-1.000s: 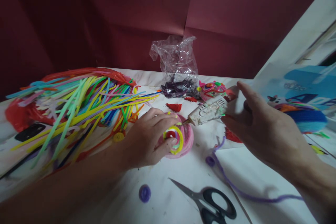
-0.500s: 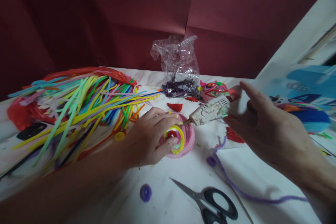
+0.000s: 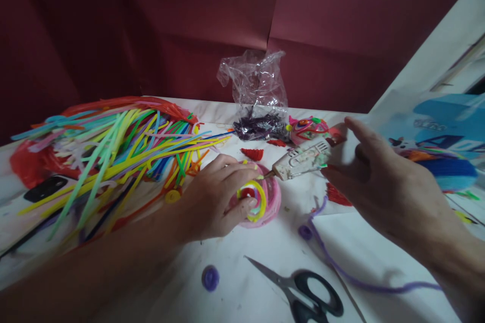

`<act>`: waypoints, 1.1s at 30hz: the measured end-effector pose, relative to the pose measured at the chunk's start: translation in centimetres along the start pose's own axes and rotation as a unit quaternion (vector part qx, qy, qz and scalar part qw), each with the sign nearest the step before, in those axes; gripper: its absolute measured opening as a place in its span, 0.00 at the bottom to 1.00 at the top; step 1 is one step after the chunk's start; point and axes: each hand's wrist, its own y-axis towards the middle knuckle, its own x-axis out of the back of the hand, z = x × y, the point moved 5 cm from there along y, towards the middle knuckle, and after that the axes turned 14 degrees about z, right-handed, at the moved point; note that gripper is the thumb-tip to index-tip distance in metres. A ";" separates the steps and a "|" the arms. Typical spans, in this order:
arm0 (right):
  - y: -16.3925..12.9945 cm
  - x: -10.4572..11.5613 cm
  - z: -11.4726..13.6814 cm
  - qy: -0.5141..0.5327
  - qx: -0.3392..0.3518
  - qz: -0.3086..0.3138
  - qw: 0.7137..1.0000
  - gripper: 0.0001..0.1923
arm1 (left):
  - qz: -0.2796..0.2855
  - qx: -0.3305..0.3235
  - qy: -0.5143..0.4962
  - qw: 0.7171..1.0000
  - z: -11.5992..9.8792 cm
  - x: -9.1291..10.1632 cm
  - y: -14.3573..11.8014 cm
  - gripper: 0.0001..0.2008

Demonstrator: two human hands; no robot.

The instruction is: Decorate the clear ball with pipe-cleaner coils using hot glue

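Observation:
Fingers curled, my left hand (image 3: 217, 197) grips a round pink pipe-cleaner piece (image 3: 273, 202) lying on the white surface. On it sits a coil (image 3: 261, 207) with a yellow outer ring and a red centre, partly covered by my thumb. My right hand (image 3: 382, 181) is closed around a whitish, stained hot glue gun (image 3: 301, 159), whose handle is mostly hidden behind the fingers. Its nozzle points left and reaches the upper part of the pink piece, close to my left fingertips. Whether the tip touches cannot be seen.
Black-handled scissors (image 3: 303, 287) lie in front, near a small purple coil (image 3: 210, 278) and a long purple pipe cleaner (image 3: 352, 277). Left is a heap of coloured pipe cleaners (image 3: 125, 141) beside a phone (image 3: 47, 186). Behind stand a clear plastic bag (image 3: 259, 86) and a pink decorated piece (image 3: 308, 128).
My right hand and the glue gun have shifted very slightly left. My left hand and the pink piece stay in place.

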 end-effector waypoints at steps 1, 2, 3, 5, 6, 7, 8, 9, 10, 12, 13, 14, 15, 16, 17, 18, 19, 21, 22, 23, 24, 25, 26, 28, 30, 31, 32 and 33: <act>0.0 0.0 0.0 -0.002 -0.004 -0.001 1.000 0.34 | -0.001 -0.004 0.000 1.000 0.0 0.0 0.0 0.14; 0.0 0.0 -0.1 -0.001 -0.014 -0.001 1.000 0.35 | -0.002 -0.008 0.001 1.000 0.0 0.0 0.0 0.14; 0.0 -0.1 -0.2 0.005 -0.025 0.004 1.000 0.35 | 0.000 -0.011 0.002 1.000 0.0 -0.1 0.0 0.14; 0.0 -0.3 -0.5 0.026 -0.046 0.021 0.998 0.37 | 0.005 -0.013 0.006 1.000 -0.1 -0.1 0.0 0.14; 0.0 -0.3 -0.6 0.034 -0.053 0.027 0.998 0.38 | 0.007 -0.013 0.007 1.000 -0.1 0.0 0.1 0.14; 0.0 -0.3 -0.7 0.039 -0.059 0.029 0.997 0.39 | 0.006 -0.013 0.008 1.000 -0.1 0.0 0.1 0.14; -0.1 -0.3 -0.7 0.042 -0.063 0.031 0.997 0.39 | 0.007 -0.012 0.008 1.000 -0.1 0.0 0.1 0.14; -0.1 -0.3 -0.7 0.045 -0.066 0.032 0.996 0.39 | 0.007 -0.013 0.007 1.000 -0.2 0.1 0.1 0.14; -0.1 -0.3 -0.8 0.048 -0.069 0.037 0.996 0.39 | 0.004 -0.015 0.007 1.000 -0.2 0.1 0.1 0.14; -0.1 -0.4 -0.7 0.054 -0.068 0.046 0.995 0.39 | 0.003 -0.017 0.007 1.000 -0.3 0.1 0.1 0.14; -0.1 -0.4 -0.7 0.053 -0.061 0.048 0.996 0.38 | 0.003 -0.016 0.008 1.000 -0.3 0.2 0.1 0.14; -0.1 -0.4 -0.6 0.047 -0.053 0.044 0.997 0.38 | 0.004 -0.014 0.008 1.000 -0.3 0.2 0.1 0.14; -0.1 -0.3 -0.4 0.038 -0.039 0.037 0.998 0.37 | 0.003 -0.015 0.009 1.000 -0.3 0.2 0.1 0.14; -0.1 -0.3 -0.2 0.025 -0.025 0.029 0.999 0.36 | 0.005 -0.013 0.009 1.000 -0.3 0.2 0.1 0.14; 0.0 -0.2 0.0 0.014 -0.010 0.016 1.000 0.35 | 0.005 -0.013 0.009 1.000 -0.3 0.2 0.1 0.14; 0.0 -0.1 0.1 0.004 0.002 0.007 1.000 0.34 | 0.005 -0.013 0.010 1.000 -0.3 0.2 0.1 0.14; 0.0 -0.1 0.2 -0.005 0.011 0.000 1.000 0.33 | 0.006 -0.013 0.010 1.000 -0.3 0.3 0.1 0.14; 0.0 0.1 0.4 -0.019 0.022 -0.013 0.999 0.32 | 0.005 -0.013 0.012 1.000 -0.3 0.3 0.1 0.14; -0.1 0.2 0.4 -0.024 0.026 -0.017 0.999 0.31 | 0.005 -0.013 0.013 1.000 -0.2 0.3 0.1 0.14; -0.1 0.2 0.5 -0.029 0.030 -0.020 0.999 0.31 | 0.004 -0.014 0.013 1.000 -0.2 0.2 0.1 0.14; -0.1 0.2 0.5 -0.032 0.034 -0.021 0.999 0.31 | 0.003 -0.015 0.013 1.000 -0.2 0.2 0.1 0.14; -0.1 0.3 0.5 -0.036 0.036 -0.023 0.998 0.31 | 0.000 -0.017 0.011 1.000 -0.2 0.1 0.1 0.14; -0.1 0.3 0.6 -0.040 0.038 -0.025 0.998 0.31 | -0.001 -0.018 0.009 1.000 -0.2 0.1 0.1 0.14; -0.2 0.4 0.6 -0.048 0.040 -0.031 0.998 0.31 | -0.004 -0.017 0.006 1.000 -0.1 0.0 0.0 0.14; -0.2 0.4 0.6 -0.052 0.034 -0.030 0.998 0.31 | 0.002 -0.012 0.007 1.000 -0.1 0.0 0.0 0.14; -0.2 0.4 0.5 -0.050 0.029 -0.028 0.998 0.31 | 0.006 -0.011 0.008 1.000 -0.1 0.0 0.0 0.14; -0.2 0.3 0.5 -0.047 0.023 -0.024 0.998 0.31 | 0.009 -0.010 0.010 1.000 -0.1 0.0 0.0 0.14; -0.2 0.3 0.4 -0.044 0.017 -0.026 0.999 0.31 | 0.009 -0.010 0.011 1.000 -0.1 0.0 0.0 0.14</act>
